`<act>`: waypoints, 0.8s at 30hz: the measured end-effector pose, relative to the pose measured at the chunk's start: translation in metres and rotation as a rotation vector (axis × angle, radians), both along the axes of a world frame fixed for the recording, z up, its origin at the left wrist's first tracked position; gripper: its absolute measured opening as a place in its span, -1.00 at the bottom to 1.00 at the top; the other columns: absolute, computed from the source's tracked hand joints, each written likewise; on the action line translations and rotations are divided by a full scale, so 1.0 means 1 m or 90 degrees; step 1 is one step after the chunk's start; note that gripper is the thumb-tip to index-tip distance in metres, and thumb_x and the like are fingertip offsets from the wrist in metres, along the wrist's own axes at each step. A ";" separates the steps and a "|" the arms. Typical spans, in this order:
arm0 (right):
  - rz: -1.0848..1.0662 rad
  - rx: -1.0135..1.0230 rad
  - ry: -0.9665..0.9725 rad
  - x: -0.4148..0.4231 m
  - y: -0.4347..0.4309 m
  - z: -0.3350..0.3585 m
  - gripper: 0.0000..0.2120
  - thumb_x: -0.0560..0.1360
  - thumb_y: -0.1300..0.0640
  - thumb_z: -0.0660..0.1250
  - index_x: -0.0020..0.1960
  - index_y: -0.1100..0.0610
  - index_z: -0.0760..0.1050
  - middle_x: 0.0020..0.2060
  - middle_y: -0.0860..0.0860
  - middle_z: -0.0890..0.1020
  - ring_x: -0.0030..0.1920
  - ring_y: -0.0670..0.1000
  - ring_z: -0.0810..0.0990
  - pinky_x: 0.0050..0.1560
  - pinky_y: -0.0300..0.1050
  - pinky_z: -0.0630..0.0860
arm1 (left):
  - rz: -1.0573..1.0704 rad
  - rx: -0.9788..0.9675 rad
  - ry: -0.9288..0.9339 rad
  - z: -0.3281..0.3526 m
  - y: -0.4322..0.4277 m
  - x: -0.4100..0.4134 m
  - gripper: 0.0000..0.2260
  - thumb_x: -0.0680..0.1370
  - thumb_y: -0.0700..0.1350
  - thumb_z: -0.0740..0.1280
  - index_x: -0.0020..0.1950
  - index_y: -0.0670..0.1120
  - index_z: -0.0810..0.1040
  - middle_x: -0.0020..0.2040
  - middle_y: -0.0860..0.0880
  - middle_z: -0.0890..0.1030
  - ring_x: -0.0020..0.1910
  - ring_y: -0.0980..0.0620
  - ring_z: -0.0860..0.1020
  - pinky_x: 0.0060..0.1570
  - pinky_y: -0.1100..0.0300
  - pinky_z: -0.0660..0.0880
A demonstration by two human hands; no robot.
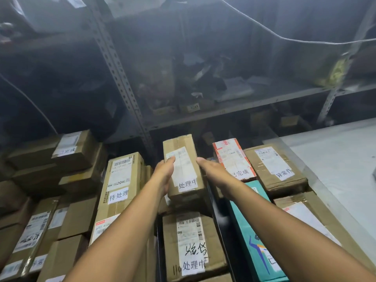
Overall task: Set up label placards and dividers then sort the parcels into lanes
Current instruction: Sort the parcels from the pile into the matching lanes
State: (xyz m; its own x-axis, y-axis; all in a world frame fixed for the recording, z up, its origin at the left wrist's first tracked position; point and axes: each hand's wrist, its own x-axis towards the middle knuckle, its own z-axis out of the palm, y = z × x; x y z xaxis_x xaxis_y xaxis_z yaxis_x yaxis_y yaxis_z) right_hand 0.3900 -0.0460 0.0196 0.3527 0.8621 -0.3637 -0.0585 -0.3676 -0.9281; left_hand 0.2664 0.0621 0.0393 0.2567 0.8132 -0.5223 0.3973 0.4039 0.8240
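A narrow brown parcel [184, 169] with a white label placard reading 处理中 lies in the middle lane. My left hand [164, 171] presses its left side and my right hand [210, 169] its right side, fingers fairly straight. Below it sits another parcel [193, 247] with the same placard. To the left lies a long box [120, 186] marked 待处理. On the right are a red-edged parcel [234, 159] marked 已完成 and a box [274, 167] marked 异常件. A dark divider [218, 216] runs between the middle and right lanes.
Stacked brown boxes [61, 159] fill the left side. A teal parcel [256, 237] lies under my right forearm. A grey metal shelf [234, 110] with dim clutter stands behind. A pale flat surface [335, 159] spreads at the right. A white cable [284, 37] hangs across the top.
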 end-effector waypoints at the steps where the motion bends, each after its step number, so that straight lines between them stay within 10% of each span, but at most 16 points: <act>1: 0.007 -0.010 0.000 -0.001 0.002 -0.007 -0.58 0.66 -0.19 0.18 0.42 -0.04 0.50 0.26 -0.10 0.64 0.19 -0.08 0.62 -0.07 -0.28 0.45 | -0.010 -0.021 0.029 -0.003 0.000 0.000 -0.74 0.69 0.06 0.19 0.28 -0.04 0.48 -0.11 -0.02 0.65 -0.19 -0.01 0.61 -0.25 0.10 0.48; 5: 0.013 -0.048 -0.007 -0.003 0.005 -0.026 -0.54 0.65 -0.07 0.27 0.54 -0.06 0.37 0.25 -0.05 0.61 0.13 -0.05 0.64 -0.06 -0.19 0.62 | -0.057 -0.093 0.147 -0.013 0.004 -0.003 -0.79 0.68 0.01 0.18 0.16 -0.10 0.48 -0.22 -0.08 0.63 -0.26 -0.05 0.55 0.07 -0.05 0.49; 9: 0.043 -0.037 -0.010 -0.005 0.006 -0.028 -0.56 0.66 0.02 0.27 0.53 -0.01 0.37 0.13 -0.09 0.64 0.07 -0.08 0.66 -0.09 -0.23 0.60 | -0.041 -0.068 0.145 -0.013 0.011 -0.003 -0.80 0.67 -0.08 0.22 0.27 -0.09 0.46 -0.15 -0.11 0.65 -0.28 -0.06 0.63 -0.29 0.09 0.54; 15: 0.040 -0.034 -0.081 -0.009 0.012 -0.019 -0.49 0.65 0.02 0.27 0.57 0.04 0.32 0.27 -0.07 0.59 0.05 -0.08 0.67 -0.05 -0.17 0.67 | -0.060 -0.049 0.139 0.001 0.007 -0.012 -0.69 0.65 -0.03 0.26 0.37 -0.06 0.40 0.20 -0.16 0.60 0.04 -0.16 0.63 0.01 -0.03 0.57; 20: 0.051 -0.064 -0.320 -0.004 0.017 0.010 -0.39 0.56 -0.12 0.22 0.59 -0.04 0.26 0.47 -0.02 0.47 0.37 0.08 0.52 0.29 0.10 0.55 | -0.104 0.164 0.190 0.043 0.016 -0.029 -0.81 0.64 -0.16 0.23 0.15 -0.16 0.59 0.00 -0.22 0.62 -0.15 -0.13 0.60 -0.20 0.06 0.59; 24: 0.074 -0.083 -0.480 -0.012 0.028 0.040 -0.37 0.52 -0.18 0.17 0.58 -0.12 0.26 0.46 -0.02 0.49 0.37 0.10 0.52 0.29 0.16 0.53 | -0.139 0.336 0.302 0.067 0.023 -0.059 -0.68 0.55 -0.01 0.24 0.27 0.01 0.58 0.27 -0.09 0.60 0.18 -0.15 0.57 0.24 -0.02 0.52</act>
State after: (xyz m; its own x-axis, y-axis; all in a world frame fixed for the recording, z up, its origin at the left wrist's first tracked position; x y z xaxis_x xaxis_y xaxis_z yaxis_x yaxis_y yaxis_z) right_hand 0.3781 -0.0180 0.0599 0.4553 0.8753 -0.1627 0.6180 -0.4423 -0.6500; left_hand 0.2075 0.0854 0.1066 0.2850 0.9432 -0.1709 0.7847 -0.1271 0.6067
